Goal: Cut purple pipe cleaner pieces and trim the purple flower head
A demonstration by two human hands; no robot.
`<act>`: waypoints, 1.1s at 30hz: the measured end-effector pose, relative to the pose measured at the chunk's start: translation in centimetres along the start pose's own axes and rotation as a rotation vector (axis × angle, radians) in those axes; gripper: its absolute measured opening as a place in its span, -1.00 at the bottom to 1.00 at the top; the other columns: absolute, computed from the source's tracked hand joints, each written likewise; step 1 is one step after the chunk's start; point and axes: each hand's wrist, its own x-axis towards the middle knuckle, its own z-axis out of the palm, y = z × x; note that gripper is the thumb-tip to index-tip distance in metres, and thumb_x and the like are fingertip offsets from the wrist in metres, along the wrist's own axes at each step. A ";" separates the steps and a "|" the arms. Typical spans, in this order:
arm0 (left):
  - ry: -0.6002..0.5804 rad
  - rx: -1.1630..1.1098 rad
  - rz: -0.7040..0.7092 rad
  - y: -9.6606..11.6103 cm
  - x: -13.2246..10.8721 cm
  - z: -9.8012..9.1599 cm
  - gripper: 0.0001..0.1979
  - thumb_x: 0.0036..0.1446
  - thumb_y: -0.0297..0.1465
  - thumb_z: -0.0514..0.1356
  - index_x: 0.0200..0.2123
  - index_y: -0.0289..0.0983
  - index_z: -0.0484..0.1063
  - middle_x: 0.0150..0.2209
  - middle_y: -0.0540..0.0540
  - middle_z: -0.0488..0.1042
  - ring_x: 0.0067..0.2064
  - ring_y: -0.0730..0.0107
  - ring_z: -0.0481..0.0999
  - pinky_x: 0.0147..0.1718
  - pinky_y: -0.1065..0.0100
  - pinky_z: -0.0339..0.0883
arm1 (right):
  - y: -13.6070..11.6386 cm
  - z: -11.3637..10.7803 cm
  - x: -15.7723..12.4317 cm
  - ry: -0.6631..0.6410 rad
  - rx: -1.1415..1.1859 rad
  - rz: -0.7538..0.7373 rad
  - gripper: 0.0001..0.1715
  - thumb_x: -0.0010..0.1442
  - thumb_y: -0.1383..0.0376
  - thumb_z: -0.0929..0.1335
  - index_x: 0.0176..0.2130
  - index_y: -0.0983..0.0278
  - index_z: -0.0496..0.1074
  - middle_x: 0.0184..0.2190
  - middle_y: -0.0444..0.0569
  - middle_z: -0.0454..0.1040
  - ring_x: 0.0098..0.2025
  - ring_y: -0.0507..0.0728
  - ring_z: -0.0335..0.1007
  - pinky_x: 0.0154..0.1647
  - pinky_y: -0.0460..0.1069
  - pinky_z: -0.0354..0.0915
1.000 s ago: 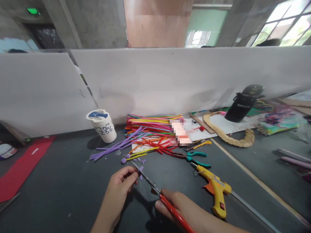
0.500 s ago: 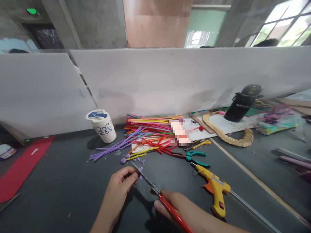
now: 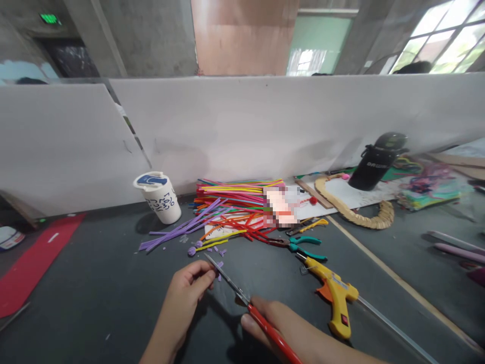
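Dark tabletop point(image 3: 94, 293) — pliers point(image 3: 293, 245), glue gun point(image 3: 338, 293) near red-handled scissors point(image 3: 258, 316).

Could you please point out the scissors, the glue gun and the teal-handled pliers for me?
Scissors point(image 3: 255, 313): head view, on the front of the red handle.
Glue gun point(image 3: 338, 293): head view, on the yellow body, above the grip.
Teal-handled pliers point(image 3: 293, 246): head view, where the handles meet.
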 end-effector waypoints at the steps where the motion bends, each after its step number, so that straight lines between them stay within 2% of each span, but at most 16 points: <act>1: -0.001 0.003 0.001 0.0 0.0 0.0 -0.83 -0.09 -0.31 0.18 -0.53 -0.32 0.40 -0.65 0.09 0.24 -0.61 0.57 0.07 -0.64 0.50 -0.10 | -0.1 0.0 0.0 -0.004 0.001 0.004 -0.66 0.15 0.08 0.18 -0.43 0.30 0.26 -0.55 -0.18 0.24 -0.54 -0.05 0.04 -0.55 -0.15 0.03; 7: 0.015 0.041 -0.019 0.1 0.1 0.1 -0.81 -0.11 -0.29 0.17 -0.54 -0.33 0.40 -0.66 0.08 0.25 -0.64 0.57 0.06 -0.65 0.49 -0.12 | -0.3 0.4 0.2 -0.002 0.067 0.075 -0.66 0.14 0.09 0.19 -0.48 0.30 0.22 -0.59 -0.22 0.13 -0.54 -0.05 -0.05 -0.55 -0.16 -0.01; 12: 0.010 -0.013 -0.095 -0.5 0.6 0.3 -0.80 -0.18 -0.29 0.20 -0.59 -0.35 0.39 -0.70 0.08 0.24 -0.69 0.61 0.05 -0.68 0.50 -0.16 | 0.6 1.3 0.9 -0.042 0.245 0.073 -0.55 0.16 -0.01 0.13 -0.53 0.27 0.11 -0.62 -0.23 0.00 -0.58 -0.06 -0.14 -0.62 -0.14 -0.08; 19: -0.041 -0.101 -0.194 -2.6 1.4 0.9 -0.80 -0.17 -0.31 0.18 -0.61 -0.35 0.33 -0.75 0.12 0.20 -0.75 0.69 -0.03 -0.72 0.52 -0.25 | 0.6 1.9 1.4 -0.085 0.356 0.310 -0.55 0.14 -0.02 0.16 -0.56 0.24 0.06 -0.72 -0.29 -0.08 -0.70 -0.09 -0.20 -0.71 -0.14 -0.20; 25: -0.063 -0.048 -0.172 -2.2 1.4 0.4 -0.77 -0.13 -0.26 0.19 -0.54 -0.34 0.36 -0.72 0.11 0.23 -0.74 0.68 0.00 -0.73 0.53 -0.25 | 0.1 1.0 1.5 -0.079 0.535 0.323 -0.49 0.10 -0.10 0.13 -0.58 0.23 0.02 -0.75 -0.31 -0.07 -0.75 -0.11 -0.18 -0.74 -0.17 -0.16; 28: -0.047 -0.093 -0.160 -1.6 1.3 0.2 -0.74 -0.12 -0.23 0.19 -0.52 -0.36 0.39 -0.70 0.11 0.24 -0.72 0.68 0.00 -0.71 0.53 -0.22 | 0.3 0.0 1.5 -0.033 0.434 0.280 -0.51 0.12 -0.10 0.09 -0.56 0.22 0.04 -0.75 -0.30 -0.07 -0.74 -0.09 -0.15 -0.72 -0.15 -0.10; 30: -0.029 -0.133 -0.144 -1.1 1.1 0.2 -0.74 -0.12 -0.23 0.18 -0.51 -0.36 0.40 -0.68 0.09 0.26 -0.71 0.67 0.01 -0.70 0.53 -0.20 | 0.5 -0.5 1.3 0.034 0.283 0.190 -0.53 0.10 -0.07 0.14 -0.54 0.24 0.09 -0.71 -0.26 0.03 -0.67 -0.07 -0.06 -0.65 -0.14 -0.04; 33: -0.021 -0.153 -0.118 -0.6 0.7 0.3 -0.75 -0.10 -0.24 0.17 -0.50 -0.34 0.42 -0.64 0.06 0.31 -0.69 0.65 0.03 -0.69 0.53 -0.17 | 0.7 -0.9 0.7 0.049 0.066 0.107 -0.59 0.08 -0.02 0.19 -0.49 0.27 0.20 -0.58 -0.15 0.24 -0.54 -0.02 0.11 -0.53 -0.13 0.03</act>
